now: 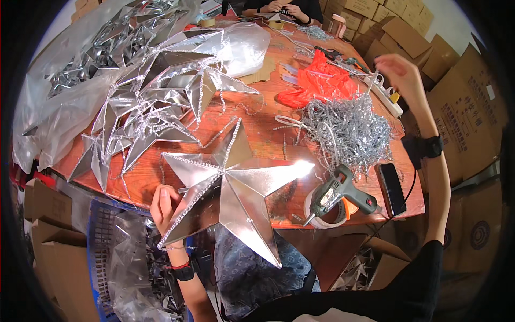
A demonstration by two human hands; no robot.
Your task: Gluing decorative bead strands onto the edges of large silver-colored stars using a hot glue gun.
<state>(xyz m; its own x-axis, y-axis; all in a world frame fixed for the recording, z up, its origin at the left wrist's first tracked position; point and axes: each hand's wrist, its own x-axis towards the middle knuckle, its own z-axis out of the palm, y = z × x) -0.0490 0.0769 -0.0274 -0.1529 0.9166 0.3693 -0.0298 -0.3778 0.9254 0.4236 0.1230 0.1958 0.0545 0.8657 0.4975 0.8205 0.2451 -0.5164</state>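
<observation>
A shiny silver five-pointed star (241, 188) is tilted up over the table's near edge, with silver beaded trim along some of its ridges. My left hand (165, 206) grips it from behind at its lower left arm; part of the fingers is hidden by the star. Raised at the far right, my right hand (399, 72) is somewhat blurred, its bent fingers pinching a thin silver trim strand (371, 83) above a heap of silver trim (346, 131). A grey-green glue gun (340, 194) rests across a roll of tape (316, 214) at the near edge.
Several trimmed stars (155, 102) lie left on the wooden table (236, 121), beside a plastic bag of stars (118, 45). A red plastic bag (322, 80), power strip (389, 99) and phone (392, 188) lie right. A blue crate (102, 257) stands below; another person (284, 9) works opposite.
</observation>
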